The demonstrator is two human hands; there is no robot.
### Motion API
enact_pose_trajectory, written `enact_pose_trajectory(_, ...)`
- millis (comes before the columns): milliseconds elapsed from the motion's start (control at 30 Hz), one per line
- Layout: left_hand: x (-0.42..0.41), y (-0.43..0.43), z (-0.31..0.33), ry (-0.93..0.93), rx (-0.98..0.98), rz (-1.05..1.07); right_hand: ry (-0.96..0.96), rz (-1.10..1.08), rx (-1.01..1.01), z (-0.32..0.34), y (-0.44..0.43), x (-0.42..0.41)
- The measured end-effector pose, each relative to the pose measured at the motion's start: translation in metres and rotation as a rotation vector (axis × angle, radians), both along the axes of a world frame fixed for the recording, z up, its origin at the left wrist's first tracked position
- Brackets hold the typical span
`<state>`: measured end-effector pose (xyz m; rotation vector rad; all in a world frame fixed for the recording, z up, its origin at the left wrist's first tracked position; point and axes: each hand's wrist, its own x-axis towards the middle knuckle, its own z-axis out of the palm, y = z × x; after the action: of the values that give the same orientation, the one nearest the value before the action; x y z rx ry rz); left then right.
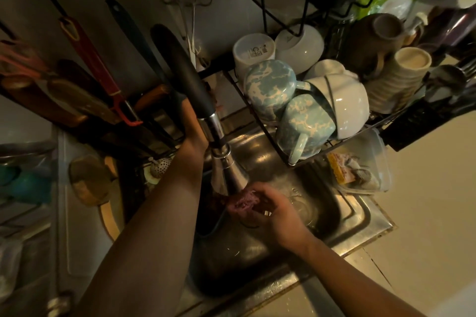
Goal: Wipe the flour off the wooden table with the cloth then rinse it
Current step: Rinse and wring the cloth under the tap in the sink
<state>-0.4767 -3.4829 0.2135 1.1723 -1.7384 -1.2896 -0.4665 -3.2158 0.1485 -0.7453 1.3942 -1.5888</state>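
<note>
Rinse step. Cloth (243, 202) is bunched in the right hand (273, 210), fingers curled round it, directly under the faucet (226, 170) mouth. Left hand (191, 121) reaches behind the faucet; its grip is hidden, cannot tell. Judgement: knead and turn the cloth beneath the outlet, low in the sink (371, 221). Racked mugs (305, 123) overhang right of the faucet, so room is tight there and freer in front of it.

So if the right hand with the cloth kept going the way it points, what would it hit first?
Most likely the metal tap spout: the right hand points left, with the pink cloth it grips just under it. Depth is unclear; it might slip beneath instead.
</note>
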Motion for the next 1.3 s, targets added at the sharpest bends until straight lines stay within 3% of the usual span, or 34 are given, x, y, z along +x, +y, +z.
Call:
enact_pose_trajectory(133, 0.031, 0.026, 0.010, 0.053, 0.148, -0.134, 0.051, -0.014, -0.010, 0.006, 0.003, -0.001)
enact_pose_trajectory(267, 0.070, 0.047, 0.004, 0.291, 0.322, -0.252, 0.045, 0.012, -0.001, 0.011, 0.008, -0.001)
enact_pose_trajectory(367, 0.102, 0.092, 0.003, 0.152, 0.294, -0.145, -0.021, -0.021, -0.040, 0.014, 0.011, -0.001)
enact_pose_trajectory(467, 0.134, 0.136, 0.004, 0.034, 0.383, -0.269, -0.028, -0.051, -0.025, 0.023, 0.012, 0.000)
enact_pose_trajectory(567, 0.151, 0.165, 0.006, 0.099, 0.519, -0.387, 0.003, -0.048, -0.003, 0.031, 0.012, 0.003)
enact_pose_trajectory(633, 0.155, 0.174, 0.005, 0.094, 0.455, -0.421, 0.038, -0.034, 0.032, 0.036, 0.014, 0.004)
enact_pose_trajectory(767, 0.160, 0.176, 0.013, 0.020, 0.293, -0.285, 0.185, -0.027, 0.137, 0.048, 0.019, 0.002)
enact_pose_trajectory(933, 0.164, 0.186, 0.015, 0.076, 0.297, -0.147, 0.343, -0.097, 0.190, 0.054, 0.016, 0.001)
enact_pose_trajectory(1033, 0.161, 0.194, 0.017, 0.168, 0.354, -0.091, 0.277, -0.103, 0.132, 0.055, 0.012, 0.007)
enact_pose_trajectory(1200, 0.166, 0.192, 0.015, -0.037, 0.076, -0.204, 0.201, -0.018, 0.022, 0.057, 0.011, 0.015)
enact_pose_trajectory(1300, 0.171, 0.186, 0.021, 0.044, 0.153, -0.207, 0.159, -0.024, 0.029, 0.060, 0.014, 0.010)
